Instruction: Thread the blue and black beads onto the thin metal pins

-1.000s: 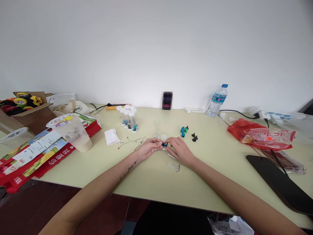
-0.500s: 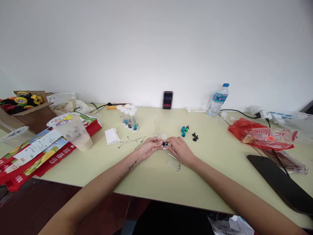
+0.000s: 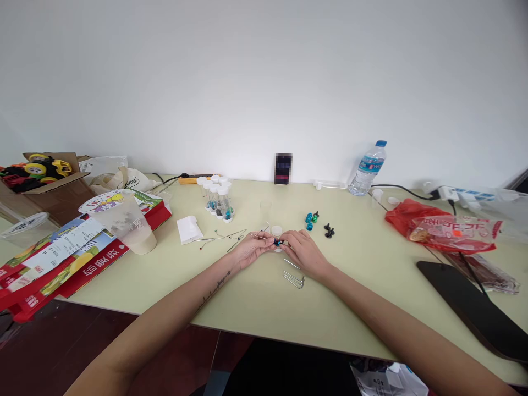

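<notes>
My left hand (image 3: 253, 248) and my right hand (image 3: 305, 253) meet over the table, both closed in a pinch on a small blue-and-dark piece (image 3: 278, 242). Fingers cover much of it, so I cannot make out its kind. A thin metal rod also sticks out by the left fingers. Just behind the piece is a round white cap (image 3: 276, 230), and farther back stands a clear tube (image 3: 265, 210). Beside my right hand lie several L-shaped hex keys (image 3: 293, 279). Blue and green shiny pieces (image 3: 309, 219) and black bolt-like pieces (image 3: 329, 231) rest to its right.
Several white-capped clear tubes (image 3: 218, 201), a white packet (image 3: 190, 229) and thin wire-like pieces (image 3: 214, 240) lie left of my hands. A drink cup (image 3: 134, 225) tilts farther left. A phone (image 3: 283, 169), a water bottle (image 3: 368, 169) and a red plastic bag (image 3: 445, 228) stand around.
Almost nothing differs; both hands keep their hold on the small piece, with only a slight shift of the fingers.
</notes>
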{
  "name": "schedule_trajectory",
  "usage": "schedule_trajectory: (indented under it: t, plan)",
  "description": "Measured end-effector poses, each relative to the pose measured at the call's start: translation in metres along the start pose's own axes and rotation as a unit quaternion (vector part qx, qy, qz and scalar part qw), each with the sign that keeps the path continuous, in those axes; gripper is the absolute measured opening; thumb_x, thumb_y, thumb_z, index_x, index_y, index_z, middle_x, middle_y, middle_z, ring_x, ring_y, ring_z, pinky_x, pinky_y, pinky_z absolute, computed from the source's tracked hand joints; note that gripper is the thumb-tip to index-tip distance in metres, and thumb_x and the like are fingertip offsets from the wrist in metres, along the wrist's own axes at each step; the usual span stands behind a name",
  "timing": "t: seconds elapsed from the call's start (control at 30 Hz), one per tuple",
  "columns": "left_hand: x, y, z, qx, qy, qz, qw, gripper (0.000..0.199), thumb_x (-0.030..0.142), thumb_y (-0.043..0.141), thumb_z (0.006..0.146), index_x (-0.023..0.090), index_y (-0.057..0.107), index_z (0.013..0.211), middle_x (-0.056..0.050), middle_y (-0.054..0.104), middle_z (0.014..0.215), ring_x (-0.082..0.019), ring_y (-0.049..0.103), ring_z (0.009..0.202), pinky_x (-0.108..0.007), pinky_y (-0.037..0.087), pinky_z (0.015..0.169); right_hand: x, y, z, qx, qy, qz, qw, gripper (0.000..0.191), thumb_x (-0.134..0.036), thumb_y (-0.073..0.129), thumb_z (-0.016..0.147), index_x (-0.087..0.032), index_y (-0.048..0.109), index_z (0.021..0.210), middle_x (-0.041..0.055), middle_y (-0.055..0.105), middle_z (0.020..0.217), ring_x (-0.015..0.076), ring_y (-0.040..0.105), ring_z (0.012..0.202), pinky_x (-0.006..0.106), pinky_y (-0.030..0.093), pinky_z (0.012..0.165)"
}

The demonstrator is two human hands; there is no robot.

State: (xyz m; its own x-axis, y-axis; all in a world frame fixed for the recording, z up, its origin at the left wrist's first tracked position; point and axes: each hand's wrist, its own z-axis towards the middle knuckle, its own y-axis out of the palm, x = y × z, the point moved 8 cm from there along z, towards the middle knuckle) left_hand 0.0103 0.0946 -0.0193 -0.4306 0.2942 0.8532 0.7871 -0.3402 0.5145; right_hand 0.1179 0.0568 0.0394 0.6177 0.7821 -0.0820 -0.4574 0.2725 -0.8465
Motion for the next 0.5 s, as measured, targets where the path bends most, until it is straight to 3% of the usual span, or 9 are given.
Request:
schedule_trajectory:
  t: [0.5]
  plan:
    - [-0.0012,-0.0007,0.0002,-0.019,0.002,-0.003,1.000,0.021,0.018,0.076,0.063,0.010,0.066,0.079,-0.004,0.066,0.074,-0.010,0.061,0.069,-0.024,0.047,0.081,-0.0019,-0.0021,0.0006,-0.016,-0.004,0.016,1.000,0.016,-0.026,0.040,0.094,-0.019,0.048,0.105,0.0089,0.061,0.099,0.0197,0.056,0.082,0.034,0.036,0.075]
